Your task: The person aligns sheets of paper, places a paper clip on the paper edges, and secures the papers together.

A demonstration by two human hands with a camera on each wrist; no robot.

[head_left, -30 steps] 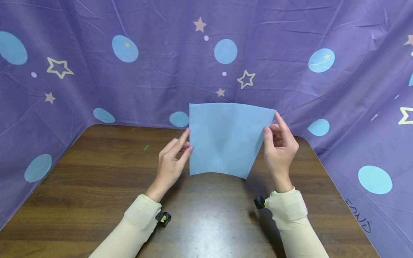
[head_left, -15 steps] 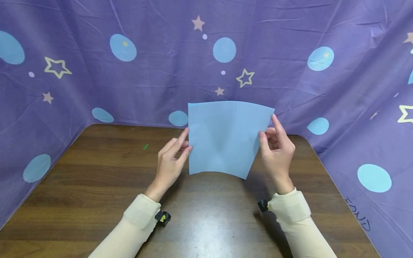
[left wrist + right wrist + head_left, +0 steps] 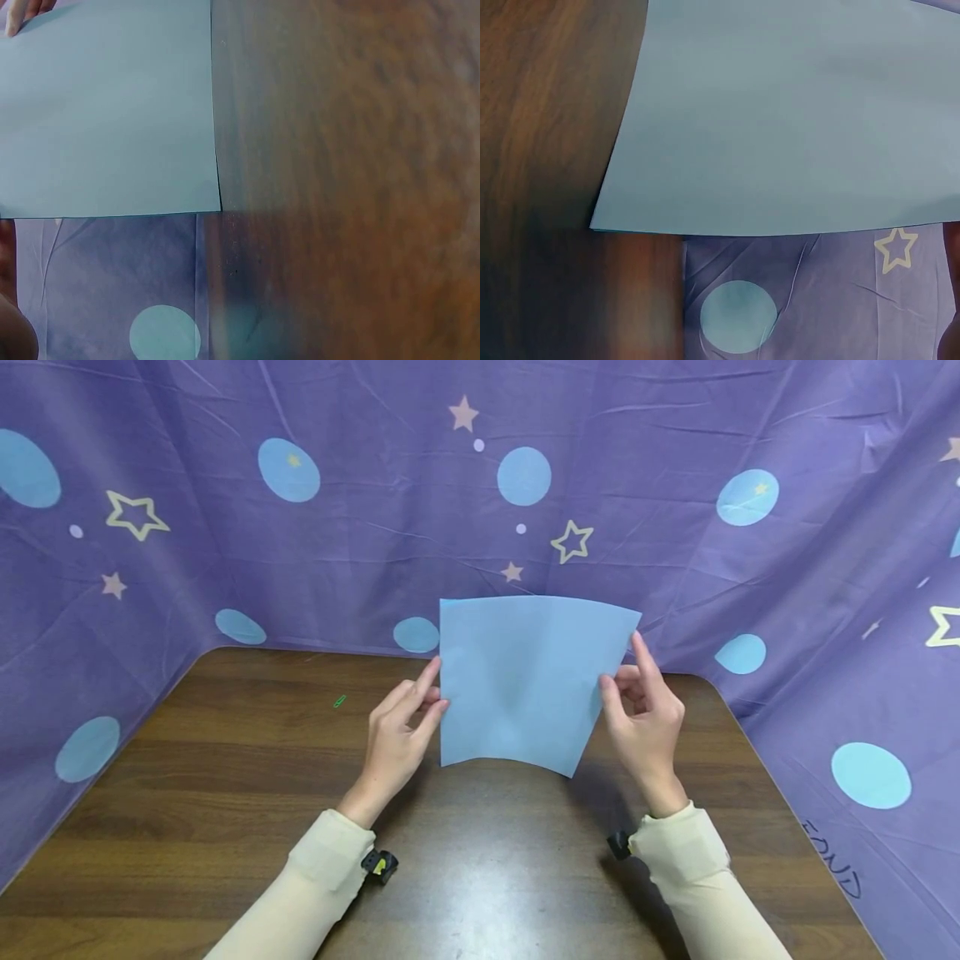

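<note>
A light blue sheet of paper point(image 3: 521, 681) stands nearly upright above the table, bowed a little along its top and bottom edges. My left hand point(image 3: 393, 739) pinches its left edge between thumb and fingers. At the opposite edge, my right hand point(image 3: 648, 718) pinches the paper, its index finger extended up near the top corner. A brighter blue sliver shows at the sheet's upper left corner. The paper point(image 3: 105, 112) fills much of the left wrist view, with fingertips at the far top left. In the right wrist view, the sheet point(image 3: 780, 120) covers most of the upper part.
The brown wood-grain table point(image 3: 225, 810) carries a small green paper clip point(image 3: 340, 701), left of the paper toward the back. A purple curtain point(image 3: 360, 485) with stars and blue dots surrounds the table's back and sides.
My right hand has slid slightly down along the paper's right edge, and its wrist has shifted right and toward me. The left hand and the sheet stay nearly still.
</note>
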